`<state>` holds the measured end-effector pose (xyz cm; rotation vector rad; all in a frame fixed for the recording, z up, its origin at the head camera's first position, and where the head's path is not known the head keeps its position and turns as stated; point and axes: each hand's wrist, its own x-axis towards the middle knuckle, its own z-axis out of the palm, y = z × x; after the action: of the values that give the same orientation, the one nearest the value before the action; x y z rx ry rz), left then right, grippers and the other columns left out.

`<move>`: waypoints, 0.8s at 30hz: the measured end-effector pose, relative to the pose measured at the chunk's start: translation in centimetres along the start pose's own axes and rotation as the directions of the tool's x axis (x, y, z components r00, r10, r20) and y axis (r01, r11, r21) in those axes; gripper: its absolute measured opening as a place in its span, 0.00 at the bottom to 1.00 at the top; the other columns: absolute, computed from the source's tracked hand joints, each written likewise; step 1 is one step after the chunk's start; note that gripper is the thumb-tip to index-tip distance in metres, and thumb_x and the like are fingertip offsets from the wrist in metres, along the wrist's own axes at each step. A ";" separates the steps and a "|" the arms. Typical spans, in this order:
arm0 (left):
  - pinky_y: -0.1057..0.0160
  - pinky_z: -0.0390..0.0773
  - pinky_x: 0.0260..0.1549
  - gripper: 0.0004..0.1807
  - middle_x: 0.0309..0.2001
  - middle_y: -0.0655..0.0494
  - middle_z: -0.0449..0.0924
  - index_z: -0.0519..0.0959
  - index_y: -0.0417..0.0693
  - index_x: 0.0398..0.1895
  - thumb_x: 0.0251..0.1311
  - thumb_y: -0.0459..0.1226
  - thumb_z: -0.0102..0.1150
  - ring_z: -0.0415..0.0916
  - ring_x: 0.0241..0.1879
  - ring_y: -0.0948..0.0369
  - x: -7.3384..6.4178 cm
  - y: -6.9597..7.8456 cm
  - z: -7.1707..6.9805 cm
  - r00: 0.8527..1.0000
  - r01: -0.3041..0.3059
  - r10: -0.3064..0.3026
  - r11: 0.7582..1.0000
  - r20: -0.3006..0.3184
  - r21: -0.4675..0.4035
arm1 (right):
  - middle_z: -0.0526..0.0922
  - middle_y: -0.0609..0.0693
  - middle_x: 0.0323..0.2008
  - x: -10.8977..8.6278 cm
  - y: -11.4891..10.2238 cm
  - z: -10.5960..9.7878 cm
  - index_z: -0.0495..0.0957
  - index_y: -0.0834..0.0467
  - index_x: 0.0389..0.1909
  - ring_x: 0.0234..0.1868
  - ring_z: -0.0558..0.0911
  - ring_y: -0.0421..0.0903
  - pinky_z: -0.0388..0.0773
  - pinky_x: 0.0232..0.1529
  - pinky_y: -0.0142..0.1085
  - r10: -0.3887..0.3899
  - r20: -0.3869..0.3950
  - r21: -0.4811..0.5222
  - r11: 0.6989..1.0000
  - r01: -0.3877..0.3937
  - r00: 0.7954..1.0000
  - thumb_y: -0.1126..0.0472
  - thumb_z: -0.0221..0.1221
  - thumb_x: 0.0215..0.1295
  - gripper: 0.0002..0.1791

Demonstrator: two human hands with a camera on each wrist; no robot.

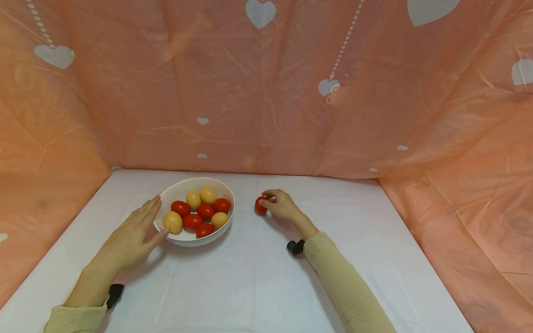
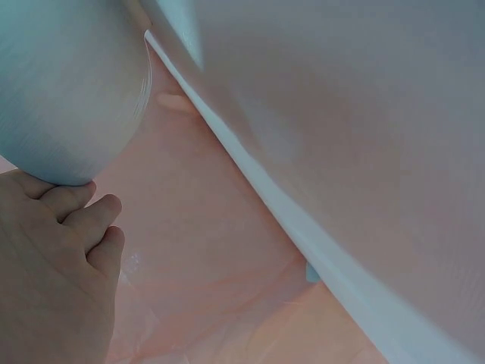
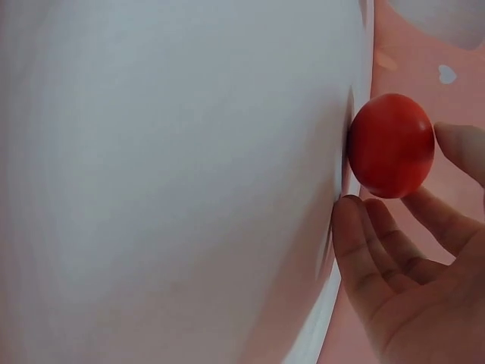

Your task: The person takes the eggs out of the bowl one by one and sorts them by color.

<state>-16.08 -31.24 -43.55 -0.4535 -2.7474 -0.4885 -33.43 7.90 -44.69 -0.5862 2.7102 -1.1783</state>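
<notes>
Sleeves (image 1: 350, 284), hands (image 1: 131, 235), touched bowl (image 1: 179, 190), pinched red ovoid (image 3: 392, 145)

Curtained booth setting, room type unclear: orange heart-print sheeting (image 1: 233, 92) is hanging behind the white-covered bench (image 1: 233, 282) and flanking both its sides.

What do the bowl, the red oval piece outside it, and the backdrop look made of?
White bowl: plastic or ceramic, can't tell which; smooth wall.
Red oval piece: tomato or plastic imitation; smooth, faint highlight.
Backdrop: likely thin plastic sheeting, slightly glossy; creases catch light.
</notes>
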 end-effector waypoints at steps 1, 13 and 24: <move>0.50 0.44 0.81 0.47 0.81 0.37 0.53 0.54 0.31 0.80 0.71 0.51 0.62 0.54 0.78 0.37 0.0 0.0 0.0 1.000 -0.001 0.001 1.000 0.000 0.000 | 0.83 0.57 0.55 0.0 0.0 0.0 0.81 0.60 0.62 0.54 0.83 0.53 0.82 0.55 0.44 0.001 0.000 -0.001 1.000 -0.001 1.000 0.54 0.62 0.74 0.21; 0.51 0.41 0.81 0.47 0.80 0.35 0.54 0.54 0.31 0.80 0.71 0.51 0.62 0.54 0.78 0.36 0.1 -0.1 0.0 1.000 0.006 -0.006 1.000 0.011 0.000 | 0.81 0.59 0.60 0.1 0.0 0.0 0.80 0.60 0.64 0.55 0.84 0.53 0.80 0.60 0.46 -0.011 0.011 0.011 1.000 0.011 1.000 0.55 0.62 0.73 0.23; 0.50 0.42 0.81 0.47 0.80 0.35 0.53 0.54 0.31 0.80 0.71 0.52 0.61 0.53 0.78 0.36 0.1 0.0 0.0 1.000 0.012 -0.012 1.000 0.017 0.001 | 0.80 0.58 0.62 0.1 -0.7 0.1 0.78 0.60 0.66 0.56 0.84 0.54 0.81 0.60 0.48 -0.069 -0.013 0.003 0.998 0.069 0.998 0.53 0.62 0.73 0.25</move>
<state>-16.18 -31.22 -43.56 -0.4428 -2.7682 -0.4888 -33.26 7.37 -44.24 -0.6791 2.7189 -1.2058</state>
